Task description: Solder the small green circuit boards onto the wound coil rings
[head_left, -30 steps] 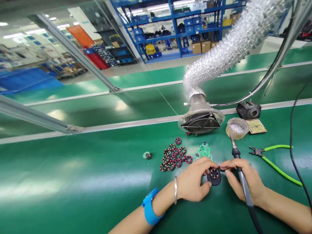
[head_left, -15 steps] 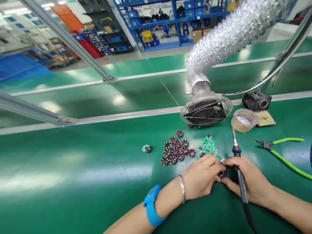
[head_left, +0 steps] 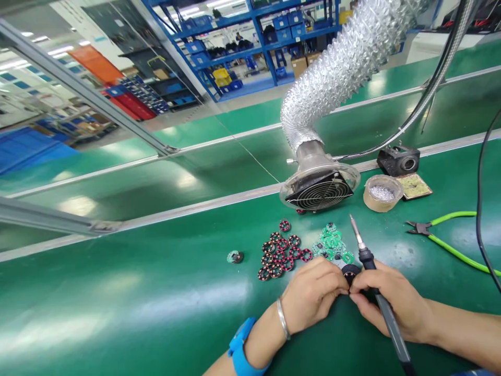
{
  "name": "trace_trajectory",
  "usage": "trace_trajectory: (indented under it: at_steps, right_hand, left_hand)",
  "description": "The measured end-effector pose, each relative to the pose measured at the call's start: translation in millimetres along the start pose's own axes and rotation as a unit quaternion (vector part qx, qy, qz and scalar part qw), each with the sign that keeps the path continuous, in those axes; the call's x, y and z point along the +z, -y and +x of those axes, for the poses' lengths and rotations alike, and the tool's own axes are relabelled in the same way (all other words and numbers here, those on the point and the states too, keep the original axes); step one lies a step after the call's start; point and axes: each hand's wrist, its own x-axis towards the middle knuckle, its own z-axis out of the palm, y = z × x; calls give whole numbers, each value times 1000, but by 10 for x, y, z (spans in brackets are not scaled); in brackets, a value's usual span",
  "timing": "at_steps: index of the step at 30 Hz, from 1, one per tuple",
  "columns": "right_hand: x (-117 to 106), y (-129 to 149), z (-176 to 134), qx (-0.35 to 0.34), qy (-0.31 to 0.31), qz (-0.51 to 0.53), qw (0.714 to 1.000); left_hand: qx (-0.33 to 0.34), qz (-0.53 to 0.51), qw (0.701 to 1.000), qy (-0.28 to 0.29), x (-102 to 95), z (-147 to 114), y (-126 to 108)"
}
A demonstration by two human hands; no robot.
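Note:
My left hand (head_left: 313,295) has its fingers pinched at the near edge of a small round black part (head_left: 349,271), with copper-coloured windings showing inside it. A soldering iron (head_left: 367,258) lies across my right hand (head_left: 405,303), its bare metal tip pointing up and away. My right thumb and forefinger press together at the same black part, close to my left fingertips. Just beyond my hands is a heap of green ring-shaped circuit boards (head_left: 332,241). Left of them sit several small wound motor stators (head_left: 279,256) in red and copper tones. The fingers partly hide the black part's near side.
A fume extractor fan (head_left: 323,194) hangs low over the bench on a silver duct (head_left: 324,73). At right are a tub of metal shavings (head_left: 382,198), a sponge tray (head_left: 415,186), an iron holder (head_left: 399,161) and green-handled cutters (head_left: 420,227). One board-topped part (head_left: 235,257) sits apart at left.
The view has shifted slightly. My hands have drawn a little apart and toward me, uncovering more of the black part. The soldering iron now leans further left, its tip away from the tub.

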Motion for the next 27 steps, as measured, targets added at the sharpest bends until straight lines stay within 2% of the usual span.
trace_trajectory:
  at_steps: [3, 5, 6, 8, 11, 13, 16, 19, 22, 25, 27]
  right_hand:
    - [-86, -42, 45, 8, -33, 46, 998]
    - [-166, -145, 90, 11, -68, 20, 997]
    - [-203, -211, 116, 10, -64, -13, 998]
    - [-256, -342, 168, -8, -2, -72, 997]
    - [-280, -462, 232, -50, 98, -98, 989]
    - [-276, -475, 265, -69, 131, -115, 982]
    - [-272, -457, 299, -81, 148, -146, 975]
    - [-286, -447, 293, -86, 131, -156, 975]
    - [-295, -400, 243, -72, 80, -145, 984]
    - [-268, -269, 182, 3, 20, -92, 996]
    - [-236, -166, 158, 60, 2, -27, 998]
  left_hand:
    - [5, 18, 1000, -5, 36, -11, -2]
    - [15, 47, 999, -14, 49, -19, -9]
    - [26, 58, 998, -19, 42, -23, -14]
    - [47, 64, 996, -39, -5, -31, -25]
    - [57, 50, 994, -85, -116, -35, -36]
    - [41, 46, 991, -121, -163, -29, -32]
    - [-5, 58, 985, -162, -144, -15, -10]
    - [-36, 70, 983, -166, -72, -7, 4]
    - [-59, 71, 982, -165, -26, 2, -34]
    - [-105, 42, 981, -159, -10, 25, -131]
    - [-146, 4, 979, -142, 2, 49, -201]
